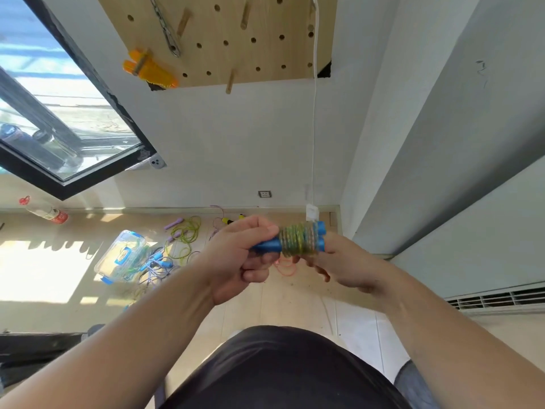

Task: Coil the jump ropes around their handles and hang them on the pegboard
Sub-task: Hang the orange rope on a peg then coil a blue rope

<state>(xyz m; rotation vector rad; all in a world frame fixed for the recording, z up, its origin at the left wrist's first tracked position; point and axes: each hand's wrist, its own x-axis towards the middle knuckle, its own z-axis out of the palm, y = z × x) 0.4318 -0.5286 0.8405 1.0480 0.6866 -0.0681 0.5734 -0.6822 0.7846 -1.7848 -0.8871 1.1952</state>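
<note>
I hold a jump rope with two blue handles [267, 245] side by side at chest height, its yellow-green cord [299, 239] coiled tightly round them. My left hand [236, 255] grips the handles' left end. My right hand [342, 261] holds the coiled right end from below, fingers curled under it. The wooden pegboard [236, 39] hangs on the wall above, with several pegs [230, 81]. An orange coiled rope [149, 67] hangs at its lower left corner. A metal chain [166, 31] hangs beside it.
On the floor lie loose ropes: a green one with purple handles [185, 233], a blue braided one [160, 264], an orange cord [284, 268]. A clear plastic box with blue latches [122, 256] sits left. A white cable [315, 113] runs down the wall. A bottle [47, 212] lies far left.
</note>
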